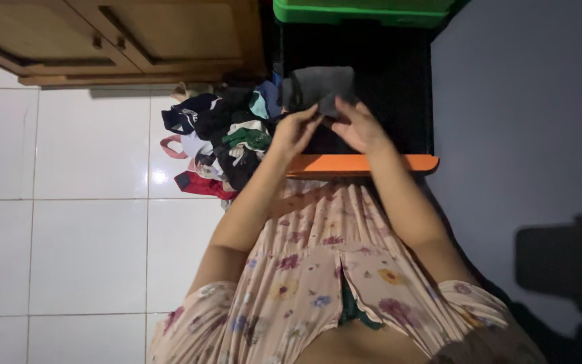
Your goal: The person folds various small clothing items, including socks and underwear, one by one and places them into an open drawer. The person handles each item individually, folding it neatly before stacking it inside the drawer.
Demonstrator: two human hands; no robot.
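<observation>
Closest to the camera is the pale pink floral cotton dress (318, 283) the person is wearing, spread over the lap and filling the bottom middle of the view. Both bare forearms reach up and away from it.

Just past the dress there's the orange plastic front edge (362, 164) of an open drawer, sitting right under the wrists, and the black drawer interior (399, 81) opens up behind it, really dark in there.

The left hand (296, 131) and right hand (360, 128) are side by side over the drawer, near each other, both with fingers pinched shut on the lower edge of a dark grey folded cloth piece (321, 87). The cloth is held up above the drawer opening, just beyond the fingertips, and it blocks part of the drawer behind it.

Right beside the left hand, on the white glossy tiled floor (89, 202), is a jumbled pile of small mixed-colour clothes (220, 138), black, green, red, pink and white bits, heaped against the drawer unit.

Further off: a green plastic drawer edge (358, 13) above the black one, a brown wooden cabinet (122, 37) at the top left, and a plain grey wall (527, 114) on the right.
</observation>
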